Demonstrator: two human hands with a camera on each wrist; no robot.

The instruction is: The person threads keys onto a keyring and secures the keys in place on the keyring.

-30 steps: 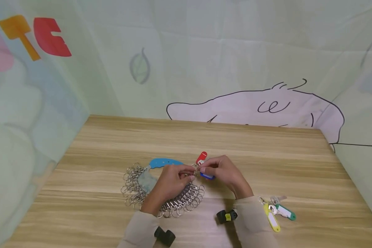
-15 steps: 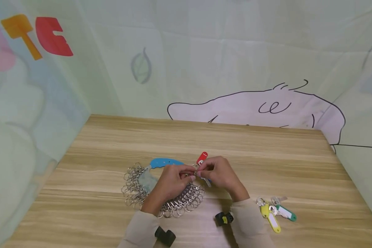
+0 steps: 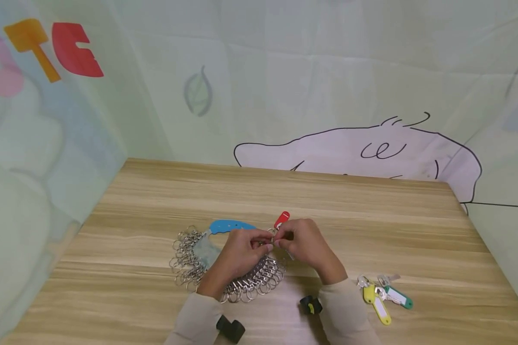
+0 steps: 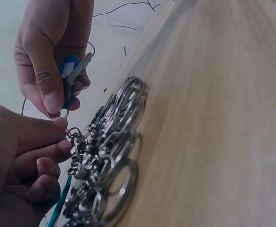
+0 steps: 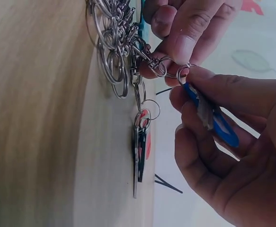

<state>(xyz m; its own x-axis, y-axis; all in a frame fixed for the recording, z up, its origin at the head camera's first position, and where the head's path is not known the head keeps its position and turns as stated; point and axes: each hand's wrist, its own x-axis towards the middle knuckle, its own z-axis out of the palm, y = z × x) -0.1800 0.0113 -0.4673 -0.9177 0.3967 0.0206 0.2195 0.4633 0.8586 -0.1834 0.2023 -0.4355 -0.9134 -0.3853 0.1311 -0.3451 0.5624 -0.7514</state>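
Note:
Over the table's middle, my left hand (image 3: 237, 256) pinches a metal key ring (image 5: 164, 66) that belongs to a large bunch of clasped rings (image 3: 263, 278). My right hand (image 3: 308, 245) meets it from the right, pinching a small ring (image 5: 181, 74) between thumb and forefinger. On that small ring hang a blue key tag (image 5: 227, 131) and a silver key (image 5: 204, 111); in the head view the right hand mostly hides them. The two rings touch or overlap at the fingertips; whether they are linked I cannot tell. Just behind the hands lies a red key tag (image 3: 282, 219), with its own key.
A blue scalloped strip (image 3: 230, 226) lies behind my left hand, inside the arc of rings. Right of my right sleeve, a yellow tag (image 3: 381, 310) and a green tag (image 3: 399, 297) with keys lie on the wooden table (image 3: 190, 191). Printed cloth walls stand behind.
My right hand has shifted slightly and turned, so the blue tag has gone out of sight behind it in the head view. My left hand stays in place.

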